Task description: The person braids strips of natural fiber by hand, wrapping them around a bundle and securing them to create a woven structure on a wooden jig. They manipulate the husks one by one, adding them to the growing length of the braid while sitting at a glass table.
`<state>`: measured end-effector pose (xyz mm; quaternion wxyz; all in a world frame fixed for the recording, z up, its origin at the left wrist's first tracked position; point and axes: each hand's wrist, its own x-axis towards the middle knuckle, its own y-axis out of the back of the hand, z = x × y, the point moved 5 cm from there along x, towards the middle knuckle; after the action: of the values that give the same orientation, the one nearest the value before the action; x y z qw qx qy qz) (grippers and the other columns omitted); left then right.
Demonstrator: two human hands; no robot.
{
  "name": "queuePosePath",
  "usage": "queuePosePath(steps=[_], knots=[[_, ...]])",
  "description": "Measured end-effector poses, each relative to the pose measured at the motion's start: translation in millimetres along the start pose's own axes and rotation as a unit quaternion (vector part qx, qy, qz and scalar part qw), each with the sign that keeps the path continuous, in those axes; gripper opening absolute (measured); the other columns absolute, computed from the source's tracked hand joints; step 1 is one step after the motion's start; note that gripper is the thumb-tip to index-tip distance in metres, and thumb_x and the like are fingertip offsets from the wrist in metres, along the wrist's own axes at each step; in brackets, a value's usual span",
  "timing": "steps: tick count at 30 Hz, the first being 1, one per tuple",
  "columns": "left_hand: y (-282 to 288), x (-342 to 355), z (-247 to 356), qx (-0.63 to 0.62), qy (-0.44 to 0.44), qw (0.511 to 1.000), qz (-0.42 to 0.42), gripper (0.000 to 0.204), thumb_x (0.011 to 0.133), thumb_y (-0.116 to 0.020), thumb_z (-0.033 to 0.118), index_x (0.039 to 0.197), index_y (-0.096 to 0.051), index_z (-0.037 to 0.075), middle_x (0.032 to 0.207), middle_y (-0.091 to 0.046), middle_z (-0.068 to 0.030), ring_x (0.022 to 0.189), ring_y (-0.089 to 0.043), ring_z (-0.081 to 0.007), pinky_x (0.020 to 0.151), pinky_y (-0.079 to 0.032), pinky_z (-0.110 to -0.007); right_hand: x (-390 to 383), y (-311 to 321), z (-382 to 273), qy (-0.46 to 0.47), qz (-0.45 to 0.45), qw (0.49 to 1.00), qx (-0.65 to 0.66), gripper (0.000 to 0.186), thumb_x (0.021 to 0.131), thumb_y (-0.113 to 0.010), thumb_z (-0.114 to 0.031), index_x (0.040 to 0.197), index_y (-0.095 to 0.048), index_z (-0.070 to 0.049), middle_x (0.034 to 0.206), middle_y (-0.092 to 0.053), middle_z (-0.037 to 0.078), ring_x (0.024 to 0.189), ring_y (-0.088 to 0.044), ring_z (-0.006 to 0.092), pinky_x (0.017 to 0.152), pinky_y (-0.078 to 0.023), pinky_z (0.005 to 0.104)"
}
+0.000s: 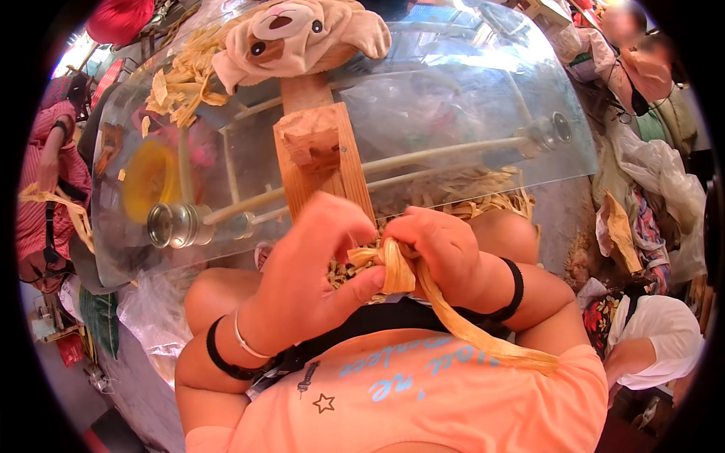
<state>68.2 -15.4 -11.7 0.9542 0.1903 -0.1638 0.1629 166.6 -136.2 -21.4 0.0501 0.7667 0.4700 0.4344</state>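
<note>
My right hand (pixel 442 249) pinches a folded, knotted yellowish dried fiber strip (pixel 399 268), whose long tail (pixel 483 332) trails down to the right over my shirt. My left hand (pixel 302 272) is just left of the knot, slightly blurred, with curved fingers apart from the thumb and the thumb tip beside the folded piece. Behind both hands a wooden block on a plank (pixel 317 147) rises toward a beige plush dog head (pixel 302 41). Loose scraps of the strips (pixel 340 272) lie beneath my hands, partly hidden.
A curved glass tabletop (pixel 453 98) spans the front, with metal supports beneath and dried strips (pixel 189 75) piled at its upper left. A yellow ring-shaped item (pixel 151 181) shows through it. Other people (pixel 57 151) sit at left and right (pixel 649 75), near bags and cloth (pixel 649 204).
</note>
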Motion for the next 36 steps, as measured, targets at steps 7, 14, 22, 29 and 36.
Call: queuePosePath(steps=[7, 14, 22, 29, 36], knots=[[13.8, -11.8, -6.5, 0.029, -0.079, 0.987, -0.135, 0.017, 0.093, -0.064, 0.011, 0.081, -0.054, 0.003, 0.074, -0.046, -0.012, 0.061, -0.048, -0.0303, 0.055, -0.041, -0.038, 3.8, 8.7, 8.9, 0.014, -0.167, 0.985, -0.027, 0.016, 0.089, -0.067, -0.016, 0.083, -0.056, -0.006, 0.068, -0.051, 0.007, 0.06, -0.053, 0.0285, 0.055, -0.042, 0.0387], [23.0, -9.0, -4.9, -0.072, 0.053, 0.991, -0.102, 0.021, 0.086, -0.073, 0.014, 0.101, -0.066, 0.002, 0.087, -0.066, -0.014, 0.076, -0.066, -0.0266, 0.066, -0.052, -0.033, -3.8, 0.6, 9.4, 0.007, -0.159, 0.985, 0.072, 0.019, 0.089, -0.07, -0.013, 0.079, -0.056, -0.006, 0.067, -0.05, 0.008, 0.057, -0.05, 0.0291, 0.053, -0.04, 0.0393], [23.4, -14.9, -7.3, -0.085, 0.03, 0.991, -0.102, 0.018, 0.078, -0.074, -0.003, 0.093, -0.063, 0.0, 0.081, -0.064, -0.0084, 0.067, -0.06, -0.0156, 0.059, -0.05, -0.03, 0.0, 6.3, 6.4, -0.042, -0.113, 0.984, 0.131, 0.023, 0.085, -0.071, -0.005, 0.067, -0.057, -0.005, 0.057, -0.045, 0.007, 0.048, -0.047, 0.0261, 0.045, -0.036, 0.0372], [26.3, -20.9, -3.1, -0.294, 0.083, 0.952, -0.018, 0.039, 0.079, -0.069, -0.01, 0.108, -0.048, 0.003, 0.091, -0.058, -0.0082, 0.079, -0.06, -0.0144, 0.068, -0.048, -0.026, -1.0, -20.0, 13.0, 0.006, -0.154, 0.984, 0.093, 0.01, 0.091, -0.067, -0.012, 0.084, -0.064, -0.006, 0.064, -0.056, 0.007, 0.051, -0.052, 0.0266, 0.049, -0.042, 0.0334], [5.6, -18.6, -2.3, -0.205, 0.059, 0.974, -0.071, 0.028, 0.076, -0.074, -0.009, 0.077, -0.051, 0.008, 0.084, -0.057, -0.0085, 0.075, -0.056, -0.0174, 0.062, -0.045, -0.027, 13.2, 11.4, 7.6, -0.131, -0.101, 0.951, 0.262, 0.044, 0.079, -0.083, -0.023, 0.111, -0.061, -0.002, 0.079, -0.065, 0.005, 0.066, -0.064, 0.016, 0.057, -0.049, 0.0278]])
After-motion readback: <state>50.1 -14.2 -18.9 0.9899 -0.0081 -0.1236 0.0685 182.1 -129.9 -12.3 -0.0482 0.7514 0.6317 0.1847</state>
